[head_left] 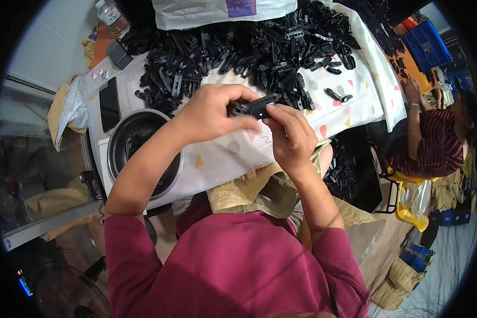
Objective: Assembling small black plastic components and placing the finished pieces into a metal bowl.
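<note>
Over the middle of the table, a black plastic part (258, 109) is between my two hands. Thumb and fingers of my right hand (296, 132) pinch its right end. My left hand (212, 114) curls around the other end, its thumb smeared by motion; how firmly it grips, or whether it holds a second piece, I cannot make out. Beyond my hands lies a big heap of similar black plastic parts (281, 50). A few loose parts (337, 96) rest on the patterned tablecloth (350, 114) to the right.
A dark round bowl (113, 159) with black pieces in it sits under my left forearm. Beside it are a black phone-like slab (109, 105) and a dark box (119, 54). A white sack (222, 13) stands at the back. Another person (434, 132) sits at right near a blue crate (426, 45).
</note>
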`<move>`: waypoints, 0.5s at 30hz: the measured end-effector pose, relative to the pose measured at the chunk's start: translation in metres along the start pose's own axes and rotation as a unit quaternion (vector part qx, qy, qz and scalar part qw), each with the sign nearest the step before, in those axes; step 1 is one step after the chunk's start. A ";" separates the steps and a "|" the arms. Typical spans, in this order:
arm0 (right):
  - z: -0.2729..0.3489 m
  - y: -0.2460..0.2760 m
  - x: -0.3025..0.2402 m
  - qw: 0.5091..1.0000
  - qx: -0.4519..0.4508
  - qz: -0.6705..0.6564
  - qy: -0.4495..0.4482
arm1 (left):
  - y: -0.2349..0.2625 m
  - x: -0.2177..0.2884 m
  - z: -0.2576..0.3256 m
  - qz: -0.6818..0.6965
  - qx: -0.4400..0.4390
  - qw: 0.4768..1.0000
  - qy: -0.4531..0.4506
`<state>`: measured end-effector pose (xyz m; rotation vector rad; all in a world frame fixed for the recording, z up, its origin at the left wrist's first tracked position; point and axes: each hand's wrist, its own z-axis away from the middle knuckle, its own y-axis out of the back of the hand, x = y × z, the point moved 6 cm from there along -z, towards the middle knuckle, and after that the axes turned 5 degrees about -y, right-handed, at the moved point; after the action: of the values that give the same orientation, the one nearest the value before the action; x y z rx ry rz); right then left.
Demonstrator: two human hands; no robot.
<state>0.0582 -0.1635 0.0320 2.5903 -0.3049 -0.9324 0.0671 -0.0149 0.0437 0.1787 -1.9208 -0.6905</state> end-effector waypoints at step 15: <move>-0.002 -0.082 0.088 0.944 -0.218 0.225 -0.100 | 0.060 -0.023 0.141 -0.329 0.056 0.896 0.292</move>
<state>0.1325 -0.1165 -0.0508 1.9148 -0.6351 -0.9592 -0.0354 0.0984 0.0167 1.0268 -1.2921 -0.8400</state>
